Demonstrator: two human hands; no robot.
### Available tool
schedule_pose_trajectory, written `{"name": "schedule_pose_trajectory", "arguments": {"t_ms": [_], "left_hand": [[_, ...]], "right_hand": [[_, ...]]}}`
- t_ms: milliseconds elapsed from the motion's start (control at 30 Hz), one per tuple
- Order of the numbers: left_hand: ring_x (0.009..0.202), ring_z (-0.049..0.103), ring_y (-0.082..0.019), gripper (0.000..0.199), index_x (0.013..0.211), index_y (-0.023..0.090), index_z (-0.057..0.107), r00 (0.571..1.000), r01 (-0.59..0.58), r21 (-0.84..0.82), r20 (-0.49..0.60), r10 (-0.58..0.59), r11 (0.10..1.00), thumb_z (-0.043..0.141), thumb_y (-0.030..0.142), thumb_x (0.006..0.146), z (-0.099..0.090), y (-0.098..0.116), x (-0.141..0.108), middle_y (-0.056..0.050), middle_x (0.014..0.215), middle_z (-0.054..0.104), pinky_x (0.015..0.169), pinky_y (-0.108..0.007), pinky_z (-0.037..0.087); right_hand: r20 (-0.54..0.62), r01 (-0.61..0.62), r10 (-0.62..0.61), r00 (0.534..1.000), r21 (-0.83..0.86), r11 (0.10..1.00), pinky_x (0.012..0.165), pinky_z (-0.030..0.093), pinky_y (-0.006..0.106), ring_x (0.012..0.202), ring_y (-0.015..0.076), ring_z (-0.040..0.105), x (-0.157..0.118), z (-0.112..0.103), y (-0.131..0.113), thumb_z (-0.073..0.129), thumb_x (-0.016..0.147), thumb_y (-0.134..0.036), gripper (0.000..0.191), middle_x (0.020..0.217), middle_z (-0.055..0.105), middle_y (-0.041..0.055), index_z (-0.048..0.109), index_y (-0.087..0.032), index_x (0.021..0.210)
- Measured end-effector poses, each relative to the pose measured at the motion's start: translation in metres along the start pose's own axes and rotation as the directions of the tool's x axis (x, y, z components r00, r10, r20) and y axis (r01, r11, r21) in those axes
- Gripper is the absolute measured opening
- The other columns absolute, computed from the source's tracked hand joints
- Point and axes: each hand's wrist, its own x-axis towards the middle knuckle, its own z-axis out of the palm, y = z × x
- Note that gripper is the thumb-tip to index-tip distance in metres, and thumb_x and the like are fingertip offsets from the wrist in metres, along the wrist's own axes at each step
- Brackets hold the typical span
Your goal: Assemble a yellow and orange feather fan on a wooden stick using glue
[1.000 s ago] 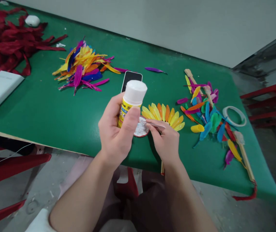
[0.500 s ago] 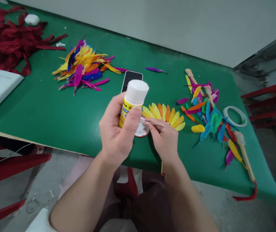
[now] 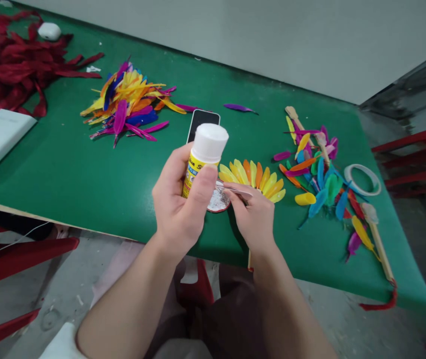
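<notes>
My left hand [image 3: 179,204] is wrapped round a glue stick [image 3: 200,172] with a yellow label, its white end up. Close beside it, my right hand [image 3: 253,214] is closed in a pinch on a thin pale piece [image 3: 238,191] whose kind I cannot make out. Between the hands shows part of a round, white and silvery speckled disc [image 3: 219,198] with a red rim; what supports it is hidden. Beyond my right fingers spreads a fan of yellow and orange feathers [image 3: 253,172]. A wooden stick end pokes out below my right wrist.
On the green table [image 3: 123,189] lie a phone [image 3: 200,121], a pile of coloured feathers [image 3: 130,99], dark red strips [image 3: 11,65] and a white box-like device [image 3: 3,137]. To the right are loose feathers [image 3: 321,179], a yellow cap [image 3: 305,199], a tape roll [image 3: 362,180] and wooden sticks [image 3: 379,244].
Both hands have shifted very slightly to the left in the picture. Their grips look the same, and the things on the table have stayed in place.
</notes>
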Motion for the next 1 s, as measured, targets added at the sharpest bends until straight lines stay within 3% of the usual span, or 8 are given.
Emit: {"name": "schedule_pose_trajectory", "arguments": {"t_ms": [167, 300, 400, 500, 600, 900, 1000], "left_hand": [[0.06, 0.049, -0.011, 0.027, 0.097, 0.026, 0.062, 1.0, 0.007, -0.009, -0.007, -0.007, 1.0, 0.052, 0.047, 0.083, 0.0, 0.0, 0.0, 0.001, 0.072, 0.055, 0.057, -0.027, 0.043], [0.061, 0.052, -0.012, 0.029, 0.093, 0.026, 0.06, 0.999, 0.043, 0.03, -0.001, -0.043, 0.999, 0.052, 0.052, 0.081, -0.002, 0.001, 0.001, 0.0, 0.074, 0.056, 0.055, -0.027, 0.044], [0.057, 0.053, -0.011, 0.03, 0.091, 0.025, 0.059, 0.996, 0.091, 0.057, 0.011, -0.091, 0.994, 0.051, 0.053, 0.081, -0.002, 0.002, 0.002, 0.001, 0.069, 0.055, 0.051, -0.025, 0.044], [0.053, 0.053, -0.01, 0.03, 0.092, 0.024, 0.056, 0.985, 0.156, 0.059, 0.061, -0.159, 0.986, 0.048, 0.051, 0.084, -0.001, 0.002, 0.005, 0.003, 0.064, 0.055, 0.048, -0.022, 0.043], [0.055, 0.057, -0.009, 0.029, 0.093, 0.023, 0.054, 0.953, 0.252, 0.095, 0.149, -0.264, 0.963, 0.047, 0.049, 0.084, 0.001, -0.002, 0.007, 0.001, 0.074, 0.061, 0.047, -0.019, 0.044], [0.058, 0.061, -0.009, 0.029, 0.093, 0.022, 0.053, 0.816, 0.483, 0.111, 0.303, -0.493, 0.868, 0.049, 0.049, 0.083, 0.002, -0.013, 0.009, -0.001, 0.079, 0.065, 0.045, -0.016, 0.045], [0.063, 0.062, -0.011, 0.03, 0.091, 0.021, 0.054, 0.813, 0.501, 0.09, 0.292, -0.503, 0.861, 0.051, 0.049, 0.082, 0.003, -0.014, 0.009, -0.001, 0.073, 0.064, 0.049, -0.017, 0.049]], "right_hand": [[-0.005, -0.023, 0.023, 1.0, 0.042, 0.999, 0.082, 0.053, 0.033, 0.088, 0.0176, 0.067, 0.0, -0.001, -0.001, 0.057, 0.081, -0.022, 0.014, 0.089, 0.073, -0.0006, 0.071, -0.025, 0.085], [-0.017, -0.164, 0.17, 0.985, 0.183, 0.969, 0.082, 0.054, 0.035, 0.087, 0.0179, 0.067, -0.001, -0.007, -0.001, 0.06, 0.079, -0.024, 0.012, 0.088, 0.073, -0.0005, 0.072, -0.025, 0.08], [0.014, -0.282, 0.299, 0.954, 0.374, 0.884, 0.078, 0.056, 0.036, 0.081, 0.0188, 0.068, -0.001, -0.012, 0.0, 0.066, 0.075, -0.029, 0.009, 0.085, 0.073, 0.0009, 0.073, -0.024, 0.077], [0.076, -0.322, 0.348, 0.934, 0.595, 0.736, 0.073, 0.058, 0.036, 0.075, 0.0184, 0.069, 0.0, -0.017, 0.0, 0.069, 0.071, -0.033, 0.013, 0.082, 0.073, 0.002, 0.072, -0.022, 0.077], [0.102, -0.324, 0.355, 0.929, 0.687, 0.651, 0.071, 0.059, 0.037, 0.072, 0.0193, 0.069, 0.001, -0.02, 0.001, 0.07, 0.07, -0.036, 0.017, 0.08, 0.073, 0.0029, 0.072, -0.021, 0.079], [0.107, -0.314, 0.338, 0.935, 0.695, 0.647, 0.072, 0.059, 0.039, 0.074, 0.0199, 0.07, -0.001, -0.023, 0.005, 0.069, 0.072, -0.037, 0.017, 0.083, 0.073, 0.002, 0.071, -0.022, 0.081], [0.104, -0.31, 0.343, 0.934, 0.714, 0.628, 0.071, 0.06, 0.039, 0.072, 0.02, 0.07, 0.0, -0.024, 0.004, 0.07, 0.071, -0.036, 0.016, 0.08, 0.073, 0.0015, 0.071, -0.022, 0.079]]}}
